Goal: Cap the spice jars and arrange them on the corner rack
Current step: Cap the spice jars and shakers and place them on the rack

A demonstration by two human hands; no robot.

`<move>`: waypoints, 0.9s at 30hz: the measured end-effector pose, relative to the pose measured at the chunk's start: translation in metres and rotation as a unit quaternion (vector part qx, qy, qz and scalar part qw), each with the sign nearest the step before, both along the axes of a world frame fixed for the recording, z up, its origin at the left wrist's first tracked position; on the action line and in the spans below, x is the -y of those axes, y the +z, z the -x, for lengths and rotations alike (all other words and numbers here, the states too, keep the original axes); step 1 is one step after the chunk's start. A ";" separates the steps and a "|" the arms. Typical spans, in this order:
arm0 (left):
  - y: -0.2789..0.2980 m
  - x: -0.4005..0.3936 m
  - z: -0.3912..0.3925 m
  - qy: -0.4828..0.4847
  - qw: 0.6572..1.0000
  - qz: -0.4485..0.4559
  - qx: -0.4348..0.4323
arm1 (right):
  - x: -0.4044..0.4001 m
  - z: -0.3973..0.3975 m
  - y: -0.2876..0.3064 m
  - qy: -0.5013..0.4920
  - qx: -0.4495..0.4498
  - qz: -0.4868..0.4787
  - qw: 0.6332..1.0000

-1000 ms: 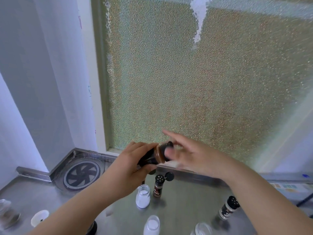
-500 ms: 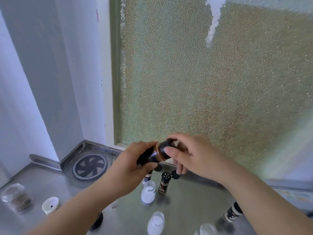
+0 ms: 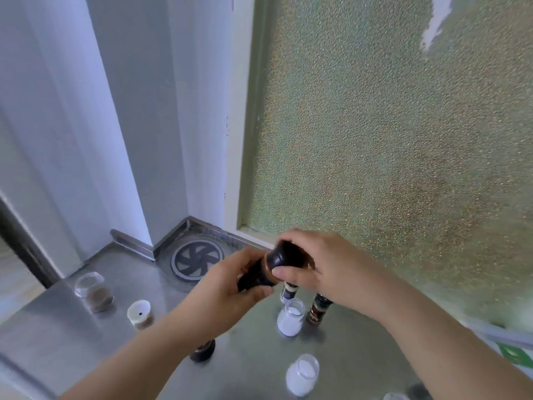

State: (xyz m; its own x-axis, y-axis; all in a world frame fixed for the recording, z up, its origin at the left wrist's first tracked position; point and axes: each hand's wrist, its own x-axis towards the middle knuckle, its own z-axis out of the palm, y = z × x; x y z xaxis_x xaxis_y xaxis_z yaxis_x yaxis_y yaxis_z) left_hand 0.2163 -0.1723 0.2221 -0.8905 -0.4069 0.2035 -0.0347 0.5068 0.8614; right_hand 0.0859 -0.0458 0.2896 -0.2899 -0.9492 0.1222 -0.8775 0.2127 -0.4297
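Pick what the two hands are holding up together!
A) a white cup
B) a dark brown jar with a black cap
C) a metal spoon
B: the left hand grips the body of the dark brown jar while the right hand holds its rounded black cap.

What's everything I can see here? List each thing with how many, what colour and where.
dark jar: 1, black-brown, held in the air between both hands
black cap: 1, on the dark jar's end, under the right grip
white-filled jars: 2, clear glass, uncapped, on the counter below the hands
dark spice jars: 3 partly seen, standing on the counter
brown-filled glass jar: 1, clear, far left
white-topped jar: 1, left of the forearm
round vent: 1, dark, counter corner
steel counter: 1, grey
frosted window: 1, greenish, behind
left hand: grips the jar body
right hand: grips the cap
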 end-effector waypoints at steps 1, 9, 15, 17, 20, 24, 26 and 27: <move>-0.004 0.005 -0.002 0.011 1.000 0.004 0.013 | 0.009 -0.006 -0.006 0.009 0.000 -0.002 1.000; -0.033 0.065 -0.013 0.099 0.988 -0.057 0.101 | 0.095 -0.026 -0.061 -0.019 0.090 0.028 0.995; -0.066 0.127 -0.015 0.204 0.963 -0.133 0.112 | 0.130 -0.017 -0.106 -0.062 0.161 -0.014 0.985; -0.081 0.156 -0.009 0.233 0.956 -0.129 0.127 | 0.128 -0.007 -0.117 -0.080 0.157 -0.042 0.984; -0.103 0.196 0.008 0.257 0.946 -0.112 0.161 | 0.119 0.003 -0.125 -0.099 0.164 -0.070 0.979; -0.139 0.220 0.028 0.245 0.944 -0.079 0.208 | 0.107 0.012 -0.137 -0.131 0.178 -0.093 0.971; -0.155 0.222 0.034 0.233 0.944 -0.069 0.223 | 0.102 0.015 -0.144 -0.133 0.184 -0.105 0.968; -0.162 0.221 0.035 0.232 0.942 -0.065 0.233 | 0.100 0.015 -0.146 -0.133 0.184 -0.110 0.968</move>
State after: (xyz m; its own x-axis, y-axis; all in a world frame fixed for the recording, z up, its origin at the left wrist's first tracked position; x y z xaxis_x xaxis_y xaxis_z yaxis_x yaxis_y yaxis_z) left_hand 0.1817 -0.3936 0.0602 -0.5910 -0.7689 -0.2439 -0.6166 0.2357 0.7511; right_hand 0.0706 -0.1455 0.1436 -0.5135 -0.8259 -0.2328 -0.5751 0.5326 -0.6209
